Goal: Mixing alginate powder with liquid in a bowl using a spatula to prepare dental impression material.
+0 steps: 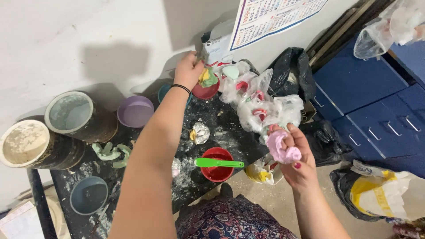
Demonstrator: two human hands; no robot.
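While the right hand (295,156) closes its fingers around a pink moulded lump (283,150), held up off the bench edge over the floor, the left hand (189,69) reaches to the back of the black bench (230,132) and curls loosely onto a green and yellow piece (207,78) sitting in a red bowl (206,90) near the wall. Whether the left fingers actually grip that piece cannot be told; they touch it at least. Judgement: keep the pink lump cradled rather than squeezed, since it looks soft enough to deform. Lift the far piece straight up so the bowl stays put. Mind the forearm crossing above the nearer red cup (216,164) with the green spatula (218,163) laid across its rim; a dropped elbow could tip it. Clear bags of similar casts (261,104) lie just right of the bowl.
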